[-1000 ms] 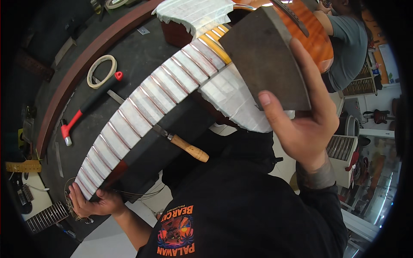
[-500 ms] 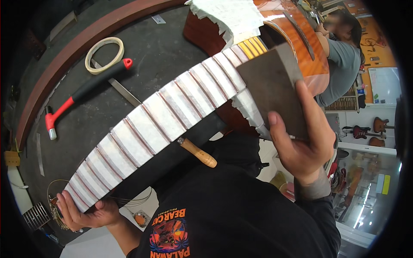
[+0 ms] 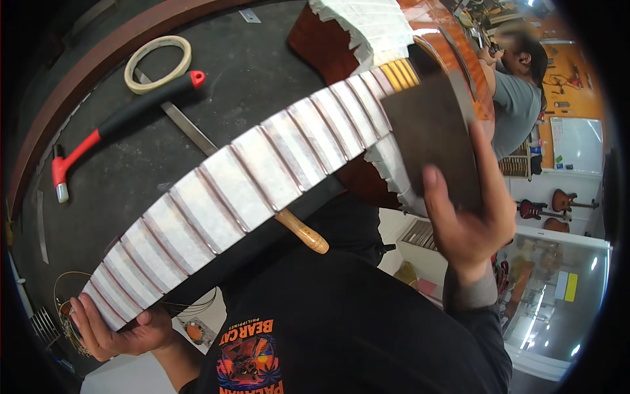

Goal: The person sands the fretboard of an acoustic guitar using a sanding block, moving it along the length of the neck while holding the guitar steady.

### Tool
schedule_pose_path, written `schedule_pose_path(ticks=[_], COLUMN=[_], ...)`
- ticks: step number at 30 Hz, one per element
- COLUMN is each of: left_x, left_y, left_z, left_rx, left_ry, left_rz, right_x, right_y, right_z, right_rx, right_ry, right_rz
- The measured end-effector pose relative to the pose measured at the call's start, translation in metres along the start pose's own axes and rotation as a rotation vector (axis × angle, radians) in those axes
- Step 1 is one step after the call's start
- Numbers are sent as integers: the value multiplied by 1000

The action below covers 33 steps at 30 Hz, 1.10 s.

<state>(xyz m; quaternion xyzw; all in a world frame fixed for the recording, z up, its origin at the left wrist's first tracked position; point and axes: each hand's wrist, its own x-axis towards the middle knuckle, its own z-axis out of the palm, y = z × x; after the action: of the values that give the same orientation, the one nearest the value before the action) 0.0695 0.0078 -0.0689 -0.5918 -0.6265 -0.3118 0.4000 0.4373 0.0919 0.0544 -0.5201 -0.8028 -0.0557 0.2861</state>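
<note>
A guitar neck [image 3: 256, 167] runs diagonally across the view, its fretboard covered in pale masking tape between the bare metal frets. My left hand [image 3: 121, 331] is wrapped round the neck's far end at the lower left. In my right hand [image 3: 469, 226] is a dark flat rectangular block [image 3: 430, 138], thumb on its face and fingers along its edge. The block lies over the body end of the fretboard, beside some yellow-taped frets [image 3: 398, 75], and hides part of the soundhole. Pale tape [image 3: 367, 29] and paper cover part of the glossy reddish-brown guitar body [image 3: 315, 43].
A file with a wooden handle [image 3: 305, 234] passes beneath the neck. On the dark bench lie a red-and-black hammer [image 3: 128, 121], a masking tape roll [image 3: 133, 82] and a metal ruler [image 3: 42, 226]. Another person [image 3: 515, 98] works beyond the guitar body at upper right.
The whole view has shifted slightly, with the hammer and tape roll farther left and the guitar body farther right. Both hands keep their grips; the block stays at the body end.
</note>
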Motion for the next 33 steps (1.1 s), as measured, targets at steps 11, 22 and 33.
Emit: schedule_pose_path(ticks=[11,22,33], left_x=[1,0,6], left_y=[1,-10,6], left_z=[3,-3,-12], left_rx=[-27,-26,71], left_ry=[18,19,48], left_rz=[24,32,-20], right_x=[-4,7,26], right_y=[3,-4,6], right_z=[0,2,13], right_rx=[16,29,123], right_ry=[9,-16,56], right_rz=[-3,-65,-77])
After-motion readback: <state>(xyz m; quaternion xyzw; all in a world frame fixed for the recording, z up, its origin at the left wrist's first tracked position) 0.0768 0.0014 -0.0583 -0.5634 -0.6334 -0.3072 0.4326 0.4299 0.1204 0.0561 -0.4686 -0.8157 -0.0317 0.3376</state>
